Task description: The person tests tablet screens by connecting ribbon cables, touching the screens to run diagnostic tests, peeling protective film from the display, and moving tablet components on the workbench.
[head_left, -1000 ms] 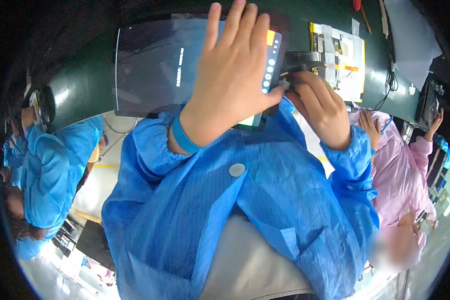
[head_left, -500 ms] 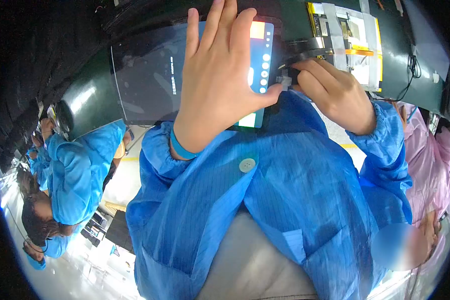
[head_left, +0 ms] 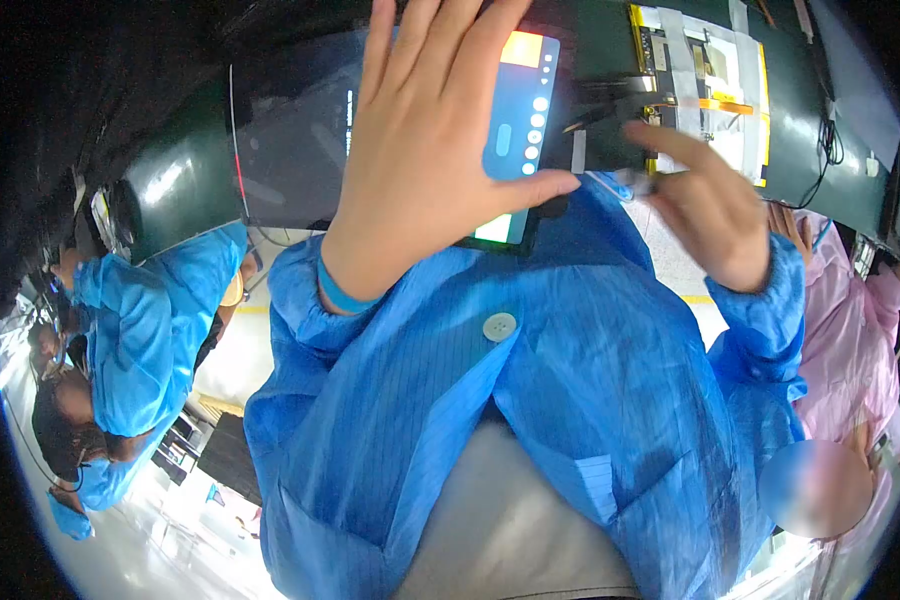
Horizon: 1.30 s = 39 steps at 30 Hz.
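My left hand (head_left: 420, 150) lies palm down with its fingers spread over a lit screen (head_left: 515, 150) showing round icons, and over part of a dark panel (head_left: 290, 150) with a line of white text. Its thumb points right, past the screen's edge. My right hand (head_left: 705, 205), smeared by motion, is off to the right of the screen with its index finger stretched out. Its other fingers are curled at a small, partly clear piece (head_left: 620, 186) that is too blurred to name. A dark part (head_left: 610, 135) lies between the screen and a taped board (head_left: 710, 90).
The taped board carries an orange strip (head_left: 720, 105) and grey tape. A black cable (head_left: 825, 150) lies on the green table (head_left: 795, 125) at the right. A person in blue (head_left: 145, 330) is at the left, and a person in pink (head_left: 840, 330) at the right.
My right hand has moved right, away from my left thumb and the screen's edge, and its index finger has stretched out. My left hand stays spread over the screen, shifted slightly. The whole view has shifted.
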### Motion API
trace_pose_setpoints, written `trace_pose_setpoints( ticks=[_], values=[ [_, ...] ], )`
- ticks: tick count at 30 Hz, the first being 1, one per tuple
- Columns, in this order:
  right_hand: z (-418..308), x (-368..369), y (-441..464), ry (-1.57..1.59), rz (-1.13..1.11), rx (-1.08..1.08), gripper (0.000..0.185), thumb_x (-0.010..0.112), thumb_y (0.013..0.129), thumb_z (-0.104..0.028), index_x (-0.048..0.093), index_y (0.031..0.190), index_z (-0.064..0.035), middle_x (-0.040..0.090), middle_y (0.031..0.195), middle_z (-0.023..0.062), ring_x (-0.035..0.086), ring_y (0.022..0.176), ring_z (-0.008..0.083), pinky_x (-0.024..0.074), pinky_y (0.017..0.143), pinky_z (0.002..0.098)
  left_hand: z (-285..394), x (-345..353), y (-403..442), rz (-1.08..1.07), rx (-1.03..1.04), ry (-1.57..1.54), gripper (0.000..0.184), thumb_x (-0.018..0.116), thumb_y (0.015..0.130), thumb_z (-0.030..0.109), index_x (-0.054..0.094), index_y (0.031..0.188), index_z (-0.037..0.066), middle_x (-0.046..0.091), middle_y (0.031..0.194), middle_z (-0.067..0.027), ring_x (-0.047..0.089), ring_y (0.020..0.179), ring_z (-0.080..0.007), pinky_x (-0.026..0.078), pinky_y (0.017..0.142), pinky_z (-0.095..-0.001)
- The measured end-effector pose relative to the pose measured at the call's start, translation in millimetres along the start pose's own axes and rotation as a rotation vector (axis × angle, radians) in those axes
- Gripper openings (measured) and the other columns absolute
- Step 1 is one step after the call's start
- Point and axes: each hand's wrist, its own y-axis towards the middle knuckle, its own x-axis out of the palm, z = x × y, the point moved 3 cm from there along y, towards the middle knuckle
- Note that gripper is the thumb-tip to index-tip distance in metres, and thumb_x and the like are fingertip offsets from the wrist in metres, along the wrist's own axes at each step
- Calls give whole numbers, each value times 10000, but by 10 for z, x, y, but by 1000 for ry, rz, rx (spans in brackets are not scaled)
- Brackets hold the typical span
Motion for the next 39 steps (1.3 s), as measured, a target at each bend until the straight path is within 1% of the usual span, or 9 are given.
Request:
trace_pose_setpoints(
  ticks=[1,2,6,11,14,20,24,28,39],
  values=[
    [39,-87,-41,-7,21,60,133,641,721,-22,525,784,-8,595,1092,161,624,869,247,514,709,303,96,-173,-18,-59,-41,-132,659,766,588,331,557,1184,140,432,1333,-104,320,1290,-307,129,1073,-530],
    [107,-179,-78,-39,149,147,138,648,720,-7,534,797,-11,612,1063,155,630,871,239,509,716,301,124,-231,-52,-197,-11,-7,706,732,579,476,563,1192,168,355,1414,-72,279,1317,-334,93,1063,-574],
    [594,-553,-264,-365,328,475,102,630,800,-69,593,885,-26,652,944,132,643,864,226,493,724,305,314,-91,-284,-536,161,39,716,781,474,371,590,1140,191,310,1447,-52,269,1332,-282,107,1070,-567],
    [1395,-657,-349,-426,300,731,241,579,870,-270,631,973,-58,655,890,140,644,833,264,487,711,340,346,41,-232,-382,287,127,442,748,547,346,665,954,193,415,1383,-20,361,1279,-235,169,1067,-528],
    [1366,-559,-255,-393,281,673,272,577,861,-306,632,1010,-86,635,928,146,630,824,306,482,700,362,313,-84,-324,-186,284,85,369,665,669,457,684,926,192,544,1255,-21,479,1151,-241,217,1054,-483],
    [932,-536,-45,-169,364,458,189,573,837,-96,627,1012,-54,609,1005,124,615,885,246,488,701,332,202,-192,-651,-73,208,231,278,571,801,413,690,823,163,579,1201,-1,515,1099,-215,311,1006,-438],
    [669,-352,78,15,134,301,271,473,756,114,652,886,-44,583,1035,116,577,941,284,459,770,325,232,-677,-307,-6,73,-189,318,542,823,398,661,959,137,576,1199,-25,512,1110,-223,305,1007,-428],
    [729,-103,143,175,67,222,338,511,598,94,679,824,-94,562,1008,67,470,800,237,413,730,329,272,-860,-201,-14,4,-527,359,554,815,396,592,1018,102,554,1207,-56,504,1116,-233,304,1011,-424],
    [595,22,448,86,30,-14,404,471,561,90,689,777,-171,553,991,60,477,848,252,379,749,343,268,-936,-342,34,-121,-663,575,589,792,388,403,1178,6,494,1230,-142,482,1131,-262,302,1023,-414]
  ],
)
